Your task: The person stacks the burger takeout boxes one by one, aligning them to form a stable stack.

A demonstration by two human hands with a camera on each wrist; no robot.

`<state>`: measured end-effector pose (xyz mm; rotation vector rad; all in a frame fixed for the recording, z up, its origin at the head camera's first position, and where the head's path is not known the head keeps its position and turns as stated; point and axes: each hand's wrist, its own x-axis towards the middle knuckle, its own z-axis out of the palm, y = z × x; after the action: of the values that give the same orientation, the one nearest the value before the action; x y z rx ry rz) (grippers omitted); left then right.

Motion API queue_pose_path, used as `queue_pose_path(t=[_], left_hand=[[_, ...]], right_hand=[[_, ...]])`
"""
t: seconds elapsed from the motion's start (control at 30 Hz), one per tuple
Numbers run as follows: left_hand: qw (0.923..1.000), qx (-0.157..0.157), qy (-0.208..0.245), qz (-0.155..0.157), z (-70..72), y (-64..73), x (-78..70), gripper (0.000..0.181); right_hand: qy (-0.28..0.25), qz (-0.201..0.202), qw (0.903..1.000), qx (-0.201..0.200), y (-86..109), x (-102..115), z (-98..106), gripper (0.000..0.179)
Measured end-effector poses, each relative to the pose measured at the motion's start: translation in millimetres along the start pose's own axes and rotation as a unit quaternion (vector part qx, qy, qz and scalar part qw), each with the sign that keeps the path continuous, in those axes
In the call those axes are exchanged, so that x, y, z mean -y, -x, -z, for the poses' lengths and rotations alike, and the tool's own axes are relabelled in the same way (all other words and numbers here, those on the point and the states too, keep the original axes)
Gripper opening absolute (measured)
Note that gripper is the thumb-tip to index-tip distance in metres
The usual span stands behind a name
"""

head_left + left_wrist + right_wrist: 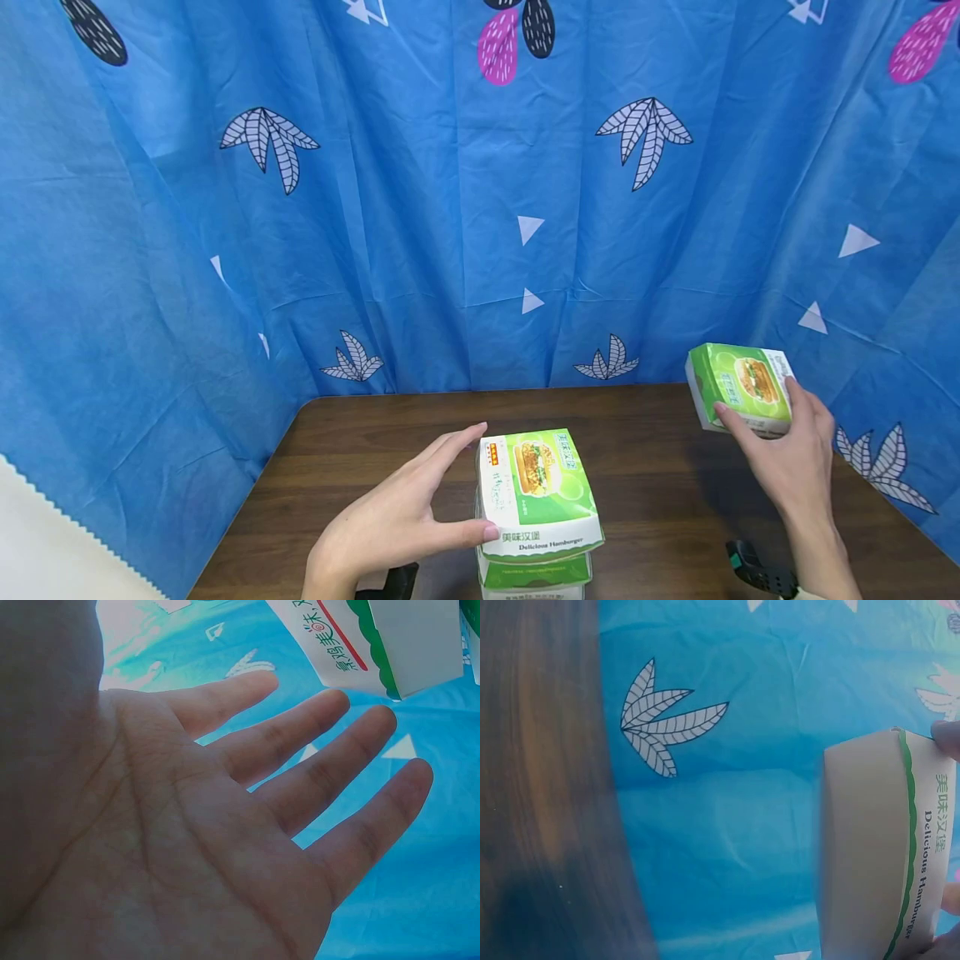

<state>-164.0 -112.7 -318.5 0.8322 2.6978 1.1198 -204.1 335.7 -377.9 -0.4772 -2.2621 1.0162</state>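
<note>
A stack of green and white hamburger boxes stands at the table's front middle. Its top box point(540, 492) shows a burger picture, and lower boxes point(536, 572) peek out beneath, the bottom of the stack cut off by the frame. Beside the stack's left side is my left hand point(397, 517), fingers spread and straight, thumb tip overlapping the top box's near corner. My right hand point(797, 458) grips another hamburger box point(738, 385) between thumb and fingers, raised over the table's far right. In the right wrist view that box point(866, 847) shows its plain underside and lettered side.
A dark wood table point(360, 450) lies under both hands. Blue patterned curtain point(420, 250) hangs behind it and along both sides. A white surface point(52, 542) with a jagged edge shows at the lower left. Black straps point(757, 568) sit at both wrists.
</note>
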Motion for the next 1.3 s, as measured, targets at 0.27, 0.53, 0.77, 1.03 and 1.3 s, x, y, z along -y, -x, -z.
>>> queue_pose_path(t=[0.27, 0.53, 0.77, 1.03, 1.3], left_hand=[[1.0, -0.001, -0.003, 0.005, -0.2, 0.0, 0.1, 0.089], [1.0, 0.001, -0.002, 0.006, -1.4, -0.6, 1.0, 0.089], [1.0, 0.002, 0.0, 0.007, -1.8, -1.3, 1.2, 0.09], [1.0, 0.004, -0.001, 0.002, -1.7, -1.2, 1.3, 0.089], [1.0, 0.004, -0.001, 0.001, -1.1, -1.0, 1.0, 0.089]], right_hand=[[-0.01, 0.014, 0.9998, -0.009, 2.4, 10, 4, 0.1], [-0.02, 0.039, 0.9988, -0.022, 6.0, 19, 8, 0.098], [-0.034, 0.051, 0.9977, -0.027, 8.7, 27, 10, 0.097], [-0.053, 0.076, 0.9951, -0.034, 13.2, 35, 9, 0.098], [-0.064, 0.092, 0.9929, -0.04, 18.0, 44, 11, 0.098]])
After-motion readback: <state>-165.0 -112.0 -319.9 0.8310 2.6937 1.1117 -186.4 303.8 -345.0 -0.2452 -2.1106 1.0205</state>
